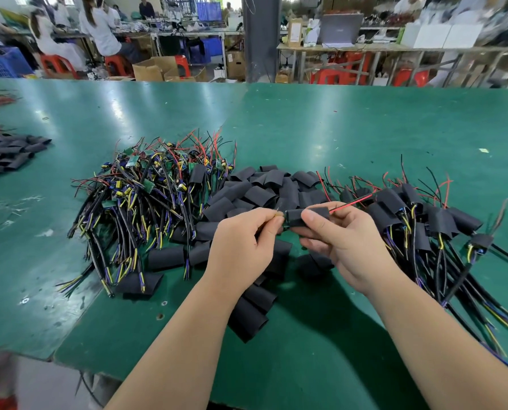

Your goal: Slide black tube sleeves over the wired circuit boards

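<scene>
Pinching a wire end [280, 215] with the left hand [244, 236], gripping a matte black tube sleeve [294, 218] with the right hand [343, 232] at frame centre. Just behind, heaped loose sleeves [261, 187]; tangled wired circuit boards [155, 184] left of centre; sleeved boards [424, 223] piled right. Beyond, open glossy green counter [350, 125] to its far edge.

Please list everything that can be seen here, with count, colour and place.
table: one, green, under everything.
bare boards: a large pile, green with mixed wires, left of centre.
loose sleeves: many, black, centre; a second heap far left.
sleeved boards: many, black, right.
held sleeve: one, black, between the hands, red wire out its right end.
stools: several, red, background.
left hand: pinches a wire end beside held sleeve.
right hand: pinches held sleeve.
</scene>
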{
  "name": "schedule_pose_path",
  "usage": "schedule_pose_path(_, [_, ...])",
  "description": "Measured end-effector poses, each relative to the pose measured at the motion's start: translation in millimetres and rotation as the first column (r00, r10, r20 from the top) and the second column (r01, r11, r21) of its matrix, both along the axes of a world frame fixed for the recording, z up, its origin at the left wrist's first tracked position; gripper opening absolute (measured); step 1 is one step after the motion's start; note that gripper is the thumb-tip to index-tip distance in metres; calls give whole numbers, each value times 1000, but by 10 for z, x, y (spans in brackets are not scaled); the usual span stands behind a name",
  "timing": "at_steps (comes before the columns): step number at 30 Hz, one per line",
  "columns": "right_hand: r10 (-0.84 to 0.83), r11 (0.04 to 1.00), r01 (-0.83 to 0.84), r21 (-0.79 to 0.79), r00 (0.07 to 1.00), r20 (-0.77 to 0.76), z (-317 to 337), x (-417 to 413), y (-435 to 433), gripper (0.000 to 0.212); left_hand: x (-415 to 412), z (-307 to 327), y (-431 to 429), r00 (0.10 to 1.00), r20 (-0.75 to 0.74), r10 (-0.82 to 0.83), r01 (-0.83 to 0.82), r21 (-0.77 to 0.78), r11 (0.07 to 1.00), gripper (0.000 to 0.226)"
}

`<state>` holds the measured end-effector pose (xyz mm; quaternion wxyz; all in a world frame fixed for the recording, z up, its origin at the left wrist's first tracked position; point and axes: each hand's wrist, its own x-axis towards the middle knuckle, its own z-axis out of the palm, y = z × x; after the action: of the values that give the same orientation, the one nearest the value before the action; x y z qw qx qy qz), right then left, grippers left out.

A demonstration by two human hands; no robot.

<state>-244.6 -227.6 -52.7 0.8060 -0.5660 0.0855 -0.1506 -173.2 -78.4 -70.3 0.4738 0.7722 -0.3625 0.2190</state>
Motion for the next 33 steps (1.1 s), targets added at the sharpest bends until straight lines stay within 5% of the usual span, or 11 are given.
schedule_pose_path(5, [30,981,-14,196,996,-79,42,2,15,30,-22,4,-25,1000,4,-30,30,-70,997,7])
schedule_pose_path(13, [41,979,-29,200,998,-57,47,-11,-20,31,-36,18,-31,993,107,-53,62,-84,995,18])
schedule_pose_path(17, [43,977,-33,211,998,-42,33,-9,-21,24,-42,33,-49,983,-161,-89,58,-185,981,16])
schedule_pose_path(21, [46,967,-33,253,998,-46,21,-10,-14,29,18,74,-26,861,-429,-273,148,-302,942,16])
schedule_pose_path(25, [65,953,-34,302,994,-92,19,9,-8,26,12,122,11,784,-466,-411,223,-407,886,20])
schedule_pose_path(33, [88,910,-24,413,987,-136,11,23,-1,27,1,119,-28,824,-439,-359,215,-344,914,18])
